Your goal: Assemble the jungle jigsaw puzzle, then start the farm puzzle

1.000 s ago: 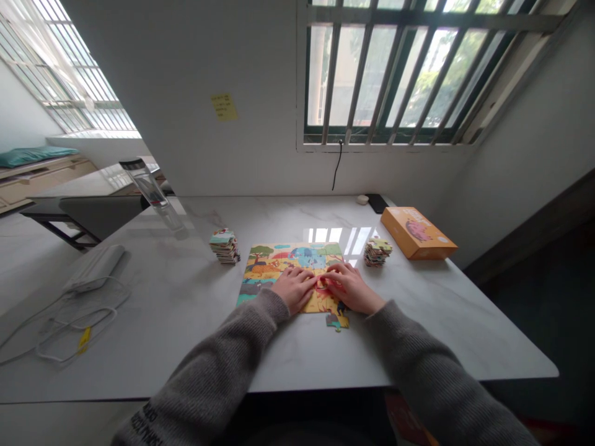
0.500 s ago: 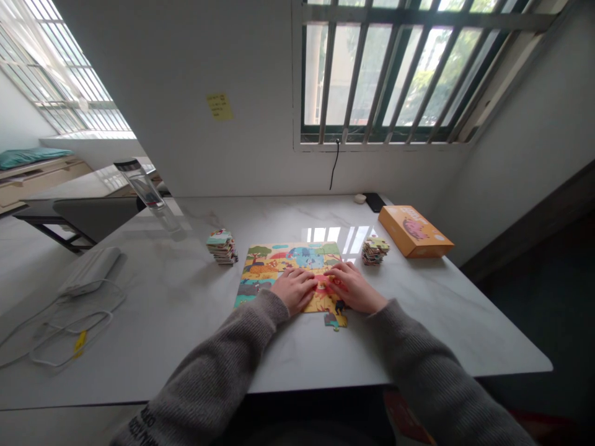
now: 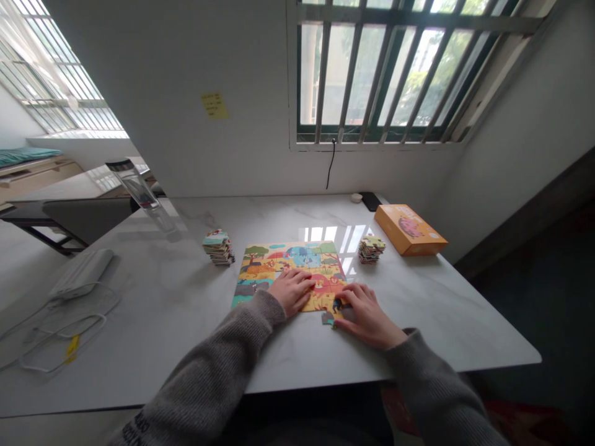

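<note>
One marbled table [image 3: 297, 365] bears one jigsaw [image 3: 302, 257], one orange box [image 3: 411, 230], two stacks of pieces [image 3: 218, 249] and, at the jigsaw's near corner, one jutting piece [image 3: 328, 318]. The jigsaw — a bright animal scene — lies partly under the flattened left hand [image 3: 292, 291]; whether the right hand [image 3: 369, 316], curled over the jutting piece, grips it cannot be told.

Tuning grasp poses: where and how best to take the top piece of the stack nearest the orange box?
Likely a light pinch on opposite edges of the top piece, from above and the near side, where the right hand is: it lies roughly flat on an uneven stack, and the orange box sits to the right.
</note>
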### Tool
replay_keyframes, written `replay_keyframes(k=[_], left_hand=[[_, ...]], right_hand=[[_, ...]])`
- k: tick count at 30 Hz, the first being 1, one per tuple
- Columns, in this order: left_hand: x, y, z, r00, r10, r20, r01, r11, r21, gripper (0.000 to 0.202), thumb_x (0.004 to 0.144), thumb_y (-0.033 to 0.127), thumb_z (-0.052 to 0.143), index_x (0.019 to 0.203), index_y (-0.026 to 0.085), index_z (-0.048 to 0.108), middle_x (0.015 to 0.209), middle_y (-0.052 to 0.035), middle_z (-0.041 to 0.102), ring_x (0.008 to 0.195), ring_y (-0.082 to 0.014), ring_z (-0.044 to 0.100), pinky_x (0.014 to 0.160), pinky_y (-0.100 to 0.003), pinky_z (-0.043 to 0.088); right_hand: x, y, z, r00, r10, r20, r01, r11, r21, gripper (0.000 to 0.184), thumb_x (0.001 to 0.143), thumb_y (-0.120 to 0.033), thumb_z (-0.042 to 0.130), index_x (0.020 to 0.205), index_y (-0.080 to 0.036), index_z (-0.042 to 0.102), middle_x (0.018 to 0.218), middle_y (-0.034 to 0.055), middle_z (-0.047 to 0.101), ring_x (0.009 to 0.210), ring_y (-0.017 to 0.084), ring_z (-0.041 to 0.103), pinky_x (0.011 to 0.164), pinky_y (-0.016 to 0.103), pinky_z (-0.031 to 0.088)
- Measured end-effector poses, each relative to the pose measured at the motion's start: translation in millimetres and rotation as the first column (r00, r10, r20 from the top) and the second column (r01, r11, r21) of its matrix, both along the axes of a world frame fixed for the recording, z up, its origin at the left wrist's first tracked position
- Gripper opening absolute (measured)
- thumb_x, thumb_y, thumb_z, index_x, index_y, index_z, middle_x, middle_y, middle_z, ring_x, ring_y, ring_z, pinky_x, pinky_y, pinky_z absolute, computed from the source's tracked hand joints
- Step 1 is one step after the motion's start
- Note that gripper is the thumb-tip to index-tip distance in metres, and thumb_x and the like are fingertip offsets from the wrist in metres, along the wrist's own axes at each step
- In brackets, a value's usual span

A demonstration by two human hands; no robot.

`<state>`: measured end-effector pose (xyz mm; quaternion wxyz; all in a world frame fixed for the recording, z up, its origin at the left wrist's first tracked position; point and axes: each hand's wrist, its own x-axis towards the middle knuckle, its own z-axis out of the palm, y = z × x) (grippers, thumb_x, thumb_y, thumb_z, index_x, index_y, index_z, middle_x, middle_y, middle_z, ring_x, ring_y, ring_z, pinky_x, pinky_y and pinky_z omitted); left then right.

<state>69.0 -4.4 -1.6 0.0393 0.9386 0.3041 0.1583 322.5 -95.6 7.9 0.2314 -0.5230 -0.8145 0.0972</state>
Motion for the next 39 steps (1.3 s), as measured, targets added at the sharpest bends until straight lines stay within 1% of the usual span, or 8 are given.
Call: replay_keyframes(k=[5,8,11,13,18,23,34,39], left_hand=[[-1.1,0.3,1.5,1.0,-0.005,-0.002,0.005,1.0,0.008,0.034,0.097,0.034,0.047,0.125,0.021,0.06,0.127,-0.0097,0.061,0.116,-0.027,0.052,0.101,-0.046,0.041],[-1.3,-1.8,6.7,0.999,-0.014,0.051,0.012,0.999,0.035,0.037,0.097,0.039,0.047,0.126,0.02,0.059,0.12,-0.0102,0.063,0.11,-0.027,0.054,0.099,-0.047,0.041],[-1.3,-6.2,14.7,0.987,-0.072,0.144,0.065,0.997,0.05,0.038,0.096,0.039,0.045,0.125,0.019,0.059,0.114,-0.0108,0.064,0.106,-0.0267,0.055,0.096,-0.046,0.042],[-1.6,-10.1,21.0,0.976,-0.129,0.173,0.122,0.991,0.046,0.037,0.096,0.039,0.045,0.123,0.018,0.059,0.111,-0.011,0.065,0.105,-0.027,0.055,0.094,-0.045,0.043],[-3.3,-17.3,30.8,0.959,-0.187,0.214,0.184,0.982,0.034,0.036,0.09,0.038,0.05,0.119,0.018,0.055,0.108,-0.0114,0.064,0.102,-0.0276,0.056,0.093,-0.046,0.045],[-3.8,-14.2,22.5,0.942,-0.137,0.306,0.121,0.99,0.071,0.06,0.078,0.043,0.066,0.126,0.016,0.045,0.111,-0.0131,0.062,0.101,-0.0289,0.059,0.091,-0.047,0.049],[-16.5,3.4,18.7,0.948,-0.079,0.309,0.051,0.994,0.096,0.053,0.077,0.038,0.067,0.121,0.017,0.047,0.109,-0.0125,0.06,0.102,-0.0287,0.058,0.091,-0.044,0.05],[-34.5,20.3,15.0,0.948,0.049,0.313,-0.08,0.993,0.088,0.054,0.082,0.037,0.064,0.129,0.017,0.046,0.121,-0.0152,0.056,0.114,-0.0322,0.053,0.099,-0.049,0.046]], right_hand=[[-1.3,0.8,1.1,0.998,-0.034,-0.057,0.031,0.998,-0.055,0.041,0.07,-0.034,0.085,0.097,-0.024,0.056,0.107,0.0061,0.06,0.103,0.027,0.053,0.093,0.045,0.045],[-3.0,0.0,0.8,0.983,-0.077,-0.168,0.057,0.991,-0.119,0.036,0.073,-0.033,0.08,0.093,-0.023,0.052,0.097,0.0044,0.061,0.091,0.024,0.055,0.083,0.04,0.048],[-5.2,-0.9,3.0,0.939,-0.035,-0.342,-0.052,0.968,-0.244,0.021,0.085,-0.035,0.066,0.089,-0.022,0.05,0.081,0.0009,0.057,0.07,0.017,0.051,0.064,0.031,0.047],[-7.2,-0.3,6.1,0.901,0.012,-0.434,-0.149,0.947,-0.283,0.018,0.091,-0.038,0.059,0.087,-0.022,0.05,0.075,-0.0009,0.054,0.064,0.014,0.047,0.059,0.028,0.044],[-15.3,9.8,11.9,0.802,0.014,-0.597,-0.209,0.943,-0.259,0.026,0.093,-0.047,0.058,0.093,-0.022,0.054,0.082,0.0013,0.059,0.07,0.015,0.053,0.065,0.029,0.048],[-22.3,29.3,16.5,0.677,-0.001,-0.736,-0.277,0.926,-0.255,0.026,0.092,-0.046,0.063,0.099,-0.021,0.055,0.089,0.0026,0.062,0.083,0.017,0.061,0.075,0.032,0.053],[-38.5,69.3,36.5,0.783,0.113,-0.612,-0.3,0.93,-0.212,0.02,0.093,-0.04,0.058,0.098,-0.021,0.055,0.079,0.0007,0.059,0.073,0.016,0.059,0.067,0.031,0.053],[-42.1,77.8,21.6,0.884,0.119,-0.453,-0.138,0.99,-0.009,0.021,0.094,-0.03,0.053,0.113,-0.021,0.056,0.105,0.009,0.062,0.087,0.019,0.06,0.073,0.035,0.054]])
